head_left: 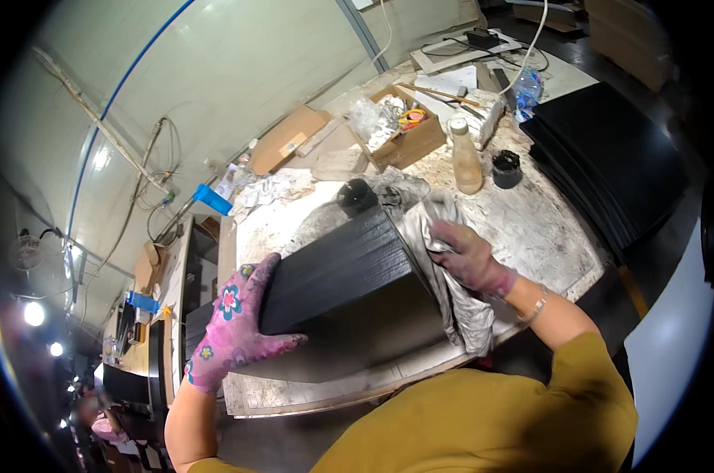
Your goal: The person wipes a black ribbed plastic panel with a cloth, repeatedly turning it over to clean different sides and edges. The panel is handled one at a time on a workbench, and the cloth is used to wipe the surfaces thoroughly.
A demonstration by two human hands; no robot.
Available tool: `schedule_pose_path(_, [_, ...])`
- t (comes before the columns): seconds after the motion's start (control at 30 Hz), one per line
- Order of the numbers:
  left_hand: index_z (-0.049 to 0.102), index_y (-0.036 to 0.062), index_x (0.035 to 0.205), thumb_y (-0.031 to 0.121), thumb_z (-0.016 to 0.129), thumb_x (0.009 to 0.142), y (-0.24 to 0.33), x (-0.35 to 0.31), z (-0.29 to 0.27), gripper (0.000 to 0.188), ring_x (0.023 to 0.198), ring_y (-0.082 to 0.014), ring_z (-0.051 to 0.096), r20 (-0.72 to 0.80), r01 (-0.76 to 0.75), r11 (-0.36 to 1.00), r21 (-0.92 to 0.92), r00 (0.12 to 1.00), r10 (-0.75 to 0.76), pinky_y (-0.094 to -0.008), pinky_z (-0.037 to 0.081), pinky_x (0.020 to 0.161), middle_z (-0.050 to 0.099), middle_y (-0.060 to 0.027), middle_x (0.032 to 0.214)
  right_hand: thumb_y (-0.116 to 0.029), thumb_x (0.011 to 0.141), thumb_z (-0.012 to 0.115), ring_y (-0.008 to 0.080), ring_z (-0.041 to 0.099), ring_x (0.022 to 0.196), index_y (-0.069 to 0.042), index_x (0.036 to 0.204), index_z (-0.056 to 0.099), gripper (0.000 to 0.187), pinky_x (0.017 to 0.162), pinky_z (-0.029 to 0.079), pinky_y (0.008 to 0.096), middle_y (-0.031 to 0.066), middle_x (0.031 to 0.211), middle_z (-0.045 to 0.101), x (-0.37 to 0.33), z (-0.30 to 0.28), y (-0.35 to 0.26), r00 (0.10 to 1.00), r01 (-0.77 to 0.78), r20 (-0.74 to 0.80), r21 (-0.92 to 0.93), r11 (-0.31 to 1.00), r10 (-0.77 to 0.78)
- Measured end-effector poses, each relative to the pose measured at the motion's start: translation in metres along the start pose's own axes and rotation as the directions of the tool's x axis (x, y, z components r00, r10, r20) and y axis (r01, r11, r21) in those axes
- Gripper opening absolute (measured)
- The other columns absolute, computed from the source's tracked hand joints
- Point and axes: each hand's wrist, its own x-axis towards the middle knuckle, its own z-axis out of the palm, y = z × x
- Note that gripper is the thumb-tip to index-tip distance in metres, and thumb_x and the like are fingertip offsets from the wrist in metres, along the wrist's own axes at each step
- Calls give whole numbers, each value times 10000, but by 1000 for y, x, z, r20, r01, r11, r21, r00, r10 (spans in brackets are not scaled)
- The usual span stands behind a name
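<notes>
A large black stack (pixel 349 315) rests on the work table in front of me. Fine parallel lines run along its upper face, like edges of sheets packed together. My left hand (pixel 235 323), in a pink flowered glove, grips the stack's left end, with the thumb over the near face and the fingers along the corner. At the right end, my right hand (pixel 474 258), in a stained pink glove, is closed on a crumpled grey-white cloth (pixel 469 315). This cloth hangs down against the stack's right end. Part of the right hand's fingers is hidden in its folds.
Beyond the stack, the stained table (pixel 530 229) carries a dark cup (pixel 357 197), a cloudy bottle (pixel 466 162), a black pot (pixel 506 169) and a cardboard box (pixel 412 142) with scissors. Black sheets (pixel 609 158) lie piled at the right. A blue-capped clear bottle (pixel 528 88) stands behind.
</notes>
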Motion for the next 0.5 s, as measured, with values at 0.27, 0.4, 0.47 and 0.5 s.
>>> schedule_pose_path(0.27, [372,85,1448,375,875,529,1,4,8,1087,1183,-393,469,-45,7,1000,11,999,-7,-457,377,1031,492,-207,1275,-101,850,688,294,581,1029,-110,1103,690,253,874,518,380,122,1124,584,87,2,-90,676,717,-111,-134,685,-729])
schedule_pose_path(0.4, [385,74,1438,367,869,519,-1,2,7,1079,1183,-394,467,-37,22,1000,5,999,-21,-455,376,1032,485,-207,1289,-189,851,707,331,609,1085,20,1305,496,542,958,486,405,185,1212,598,20,15,-49,947,293,-90,-155,943,-309])
schedule_pose_path(0.47, [373,60,1444,353,856,515,4,5,4,1087,1220,-386,451,-19,40,999,-5,999,-40,-447,355,1054,471,-204,1328,-223,898,659,283,623,1070,-19,1324,493,501,935,498,371,145,1206,614,-28,23,6,946,295,-89,-154,943,-311])
schedule_pose_path(0.5, [359,49,1451,343,844,512,7,8,3,1098,1257,-379,435,-4,74,997,-10,997,-74,-440,336,1076,459,-201,1364,-232,904,654,267,619,1070,-27,1294,523,459,932,502,359,135,1222,603,-25,15,4,984,179,-32,89,980,-177])
